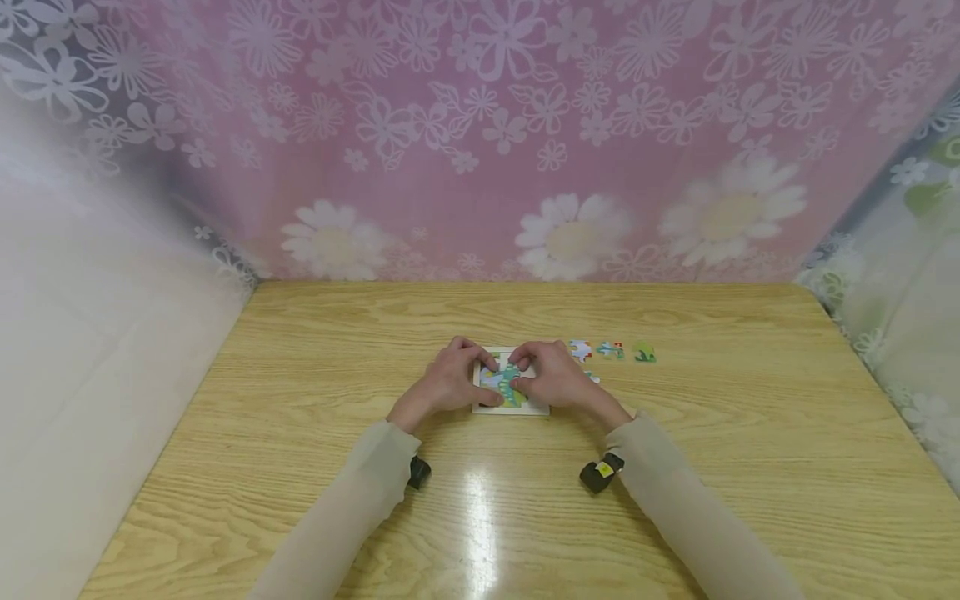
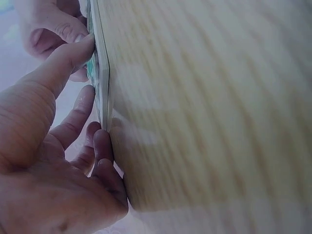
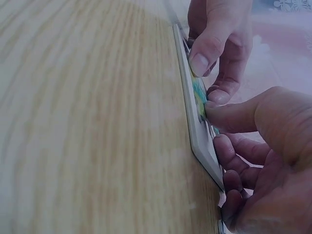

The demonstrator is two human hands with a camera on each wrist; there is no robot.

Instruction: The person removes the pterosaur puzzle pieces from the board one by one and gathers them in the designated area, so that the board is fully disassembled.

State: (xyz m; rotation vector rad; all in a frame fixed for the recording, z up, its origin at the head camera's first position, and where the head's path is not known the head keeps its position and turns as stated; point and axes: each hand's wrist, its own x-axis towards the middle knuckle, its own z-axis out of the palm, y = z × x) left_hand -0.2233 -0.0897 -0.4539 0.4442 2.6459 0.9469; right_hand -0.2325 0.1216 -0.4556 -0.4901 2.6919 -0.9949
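A small white-framed puzzle board (image 1: 532, 410) lies flat on the table, with green, yellow and pale blue dinosaur-like picture pieces (image 1: 512, 393) inside it. From the left, my left hand (image 1: 453, 377) reaches over the frame, its thumb and index fingertips resting on the picture. Its other fingers sit by the frame's edge in the left wrist view. My right hand (image 1: 557, 377) comes in from the other side and pinches a greenish puzzle piece (image 1: 512, 367) between thumb and index finger, low over the board. The fingers hide much of that piece.
Loose puzzle pieces lie right of the board: a white and red one (image 1: 580, 350), a blue and red one (image 1: 611, 350) and a green one (image 1: 645, 352). Another piece (image 1: 593, 377) peeks out beside the right hand. A floral curtain (image 1: 450, 208) hangs behind the wooden table (image 1: 300, 367).
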